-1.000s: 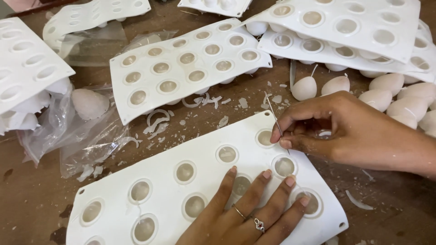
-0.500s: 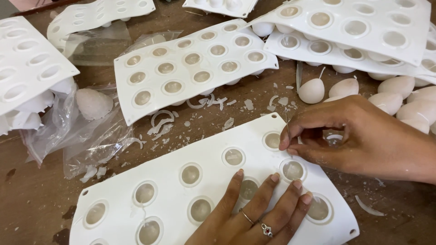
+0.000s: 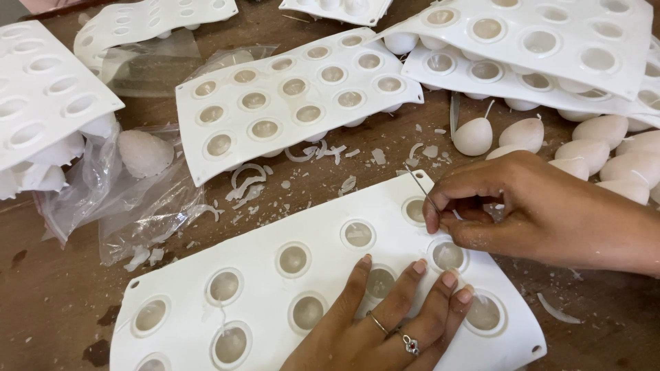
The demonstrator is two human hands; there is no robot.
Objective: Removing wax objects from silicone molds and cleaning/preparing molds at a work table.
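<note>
A white silicone mould tray (image 3: 275, 227) with round wax-filled cavities lies on the wooden table in front of me. My left hand (image 3: 385, 323), wearing two rings, presses flat on the tray's near right part, fingers spread between cavities. My right hand (image 3: 529, 209) pinches a thin metal needle (image 3: 421, 187) between thumb and forefinger, its lower end hidden by my fingertips beside the far right cavity (image 3: 414, 210) and its upper end slanting up to the left.
More white mould trays (image 3: 289, 96) lie behind and at the left (image 3: 41, 96), with a stack (image 3: 536, 48) at the back right. Egg-shaped wax candles (image 3: 474, 136) lie on the right. A clear plastic bag (image 3: 130, 192) and wax flakes (image 3: 323, 154) litter the table.
The needle stood nearly upright half a second ago and now slants back to the upper left. The whole view drifted slightly right; my left hand stays pressed on the tray.
</note>
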